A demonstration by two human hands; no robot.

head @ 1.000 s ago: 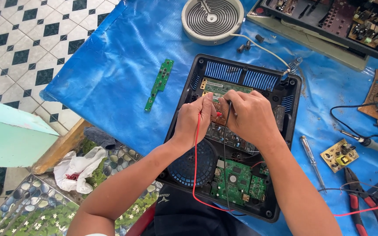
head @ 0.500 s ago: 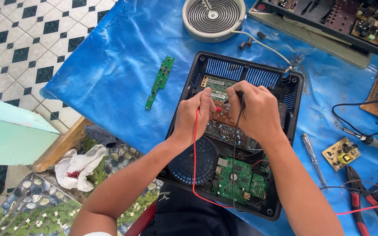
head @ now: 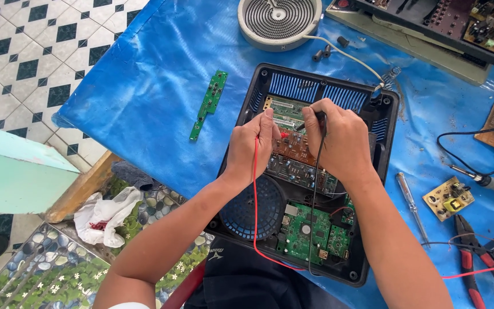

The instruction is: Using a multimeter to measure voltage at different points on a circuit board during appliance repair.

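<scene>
An opened black appliance housing [head: 384, 109] lies on a blue sheet, with green circuit boards [head: 310, 232] and a round blue fan [head: 247, 209] inside. My left hand [head: 253, 143] pinches a red test probe whose red lead [head: 255, 217] trails toward me. My right hand [head: 338, 140] grips a black test probe [head: 315, 117] with a black lead. Both probe tips rest on the brown board [head: 293, 147] near the housing's far end. The tips themselves are partly hidden by my fingers.
A narrow green board strip [head: 208, 104] lies left of the housing. A round coil heater [head: 278, 20] sits beyond it. At right are a screwdriver [head: 411, 207], a small yellow board [head: 448, 198], red-handled pliers [head: 481, 269] and a soldering iron [head: 487, 182]. A tiled floor lies at left.
The view has shifted slightly and both hands have edged a little farther along the board, probes still held on it.
</scene>
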